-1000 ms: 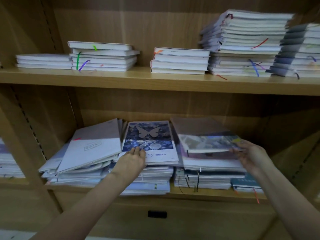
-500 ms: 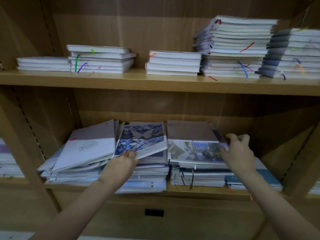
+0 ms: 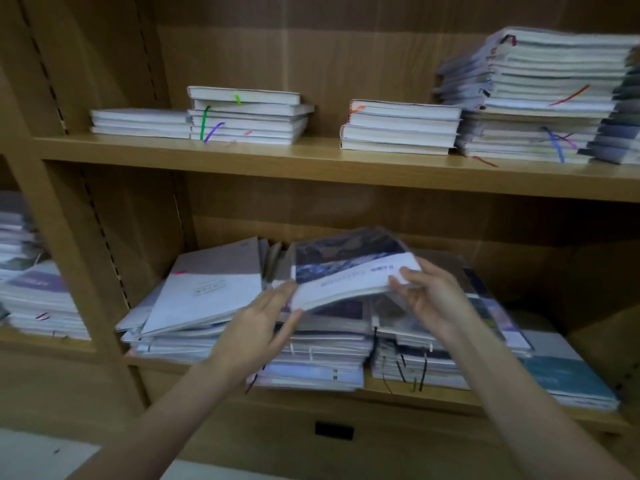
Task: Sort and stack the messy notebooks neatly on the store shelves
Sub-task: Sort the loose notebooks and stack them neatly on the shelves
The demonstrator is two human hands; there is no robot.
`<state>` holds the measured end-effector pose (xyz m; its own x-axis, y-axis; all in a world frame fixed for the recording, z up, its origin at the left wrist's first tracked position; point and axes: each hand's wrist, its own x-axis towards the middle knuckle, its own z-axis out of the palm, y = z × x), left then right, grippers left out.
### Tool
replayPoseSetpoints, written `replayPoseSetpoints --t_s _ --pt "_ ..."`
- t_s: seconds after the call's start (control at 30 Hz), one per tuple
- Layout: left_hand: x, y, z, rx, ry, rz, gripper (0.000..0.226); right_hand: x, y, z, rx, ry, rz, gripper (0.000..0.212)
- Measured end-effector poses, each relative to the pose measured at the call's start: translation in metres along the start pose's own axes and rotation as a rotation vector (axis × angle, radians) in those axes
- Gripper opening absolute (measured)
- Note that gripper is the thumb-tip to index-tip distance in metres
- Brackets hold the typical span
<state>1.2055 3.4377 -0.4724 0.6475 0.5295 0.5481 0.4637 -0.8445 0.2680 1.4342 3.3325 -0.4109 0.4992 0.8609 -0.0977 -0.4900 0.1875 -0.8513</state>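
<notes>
Hands both on one notebook [image 3: 349, 271], blue-and-white cover, lifted off the middle pile of the lower shelf [image 3: 433, 393] and tilted, far edge up. Left hand [image 3: 256, 330]: fingers extended, tips against the notebook's near left corner, supporting rather than clasping. Right hand [image 3: 433, 299]: thumb and fingers pinching the right edge of the cover. Image blurred here; cover print unreadable.

Below it, middle pile [image 3: 318, 355] and right pile [image 3: 433, 362], uneven, elastic straps hanging over their front edges. Left pile [image 3: 194, 306] fanned out, topped by a grey-and-white notebook [image 3: 211, 285] lying askew. Teal notebook [image 3: 557, 372] at far right, low.

Upper shelf [image 3: 311, 161]: several white stacks [image 3: 398, 128], coloured ribbon markers [image 3: 205, 123] showing; tallest stack [image 3: 540, 95] at right, leaning.
</notes>
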Motion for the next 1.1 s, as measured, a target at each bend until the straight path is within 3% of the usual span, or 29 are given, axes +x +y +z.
replayPoseSetpoints --t_s 0.07,0.13,0.2,0.27,0.37,0.5,0.53,0.6,0.67,0.77,0.9,1.03,1.1 --pt "0.009 0.001 0.0 0.009 0.059 -0.013 0.066 0.001 -0.018 -0.007 0.055 0.057 -0.085 0.044" --pt "0.02 0.005 0.006 0.085 -0.001 -0.011 0.066 -0.003 -0.034 -0.021 0.068 0.13 -0.145 0.053" --pt "0.029 0.006 0.018 0.205 -0.189 0.027 0.072 -0.007 -0.045 -0.045 0.027 0.178 -0.147 0.056" --pt "0.031 0.007 0.031 0.316 -0.417 -0.015 0.078 -0.014 -0.048 -0.067 -0.162 0.236 -0.061 0.042" --pt "0.033 0.005 0.044 0.371 -0.486 -0.093 0.08 -0.015 -0.044 -0.091 -0.563 0.42 0.079 0.033" --pt "0.029 0.009 0.046 0.369 -0.449 -0.107 0.076 -0.014 -0.042 -0.087 -1.687 0.538 0.1 0.04" --pt "0.027 0.01 0.045 0.355 -0.438 -0.102 0.074 -0.015 -0.04 -0.079 -1.861 0.539 0.066 0.045" --pt "0.024 0.006 0.039 0.287 -0.35 -0.063 0.068 -0.012 -0.034 -0.058 -1.885 0.44 -0.114 0.052" --pt "0.018 -0.006 0.03 0.309 -0.243 0.059 0.064 -0.009 -0.023 -0.032 -1.827 0.122 -0.237 0.058" --pt "-0.001 -0.038 0.016 0.364 -0.231 0.018 0.066 -0.002 0.01 0.008 -1.811 -0.294 -0.242 0.058" --pt "-0.035 -0.082 0.006 0.373 -0.162 -0.167 0.078 0.013 0.06 0.055 -1.681 -0.466 -0.285 0.062" --pt "-0.069 -0.127 -0.007 0.261 -0.095 -0.483 0.091 0.029 0.101 0.1 -1.461 -0.56 -0.196 0.088" --pt "-0.082 -0.147 -0.013 0.174 -0.092 -0.665 0.095 0.034 0.121 0.121 -1.513 -0.61 -0.165 0.102"
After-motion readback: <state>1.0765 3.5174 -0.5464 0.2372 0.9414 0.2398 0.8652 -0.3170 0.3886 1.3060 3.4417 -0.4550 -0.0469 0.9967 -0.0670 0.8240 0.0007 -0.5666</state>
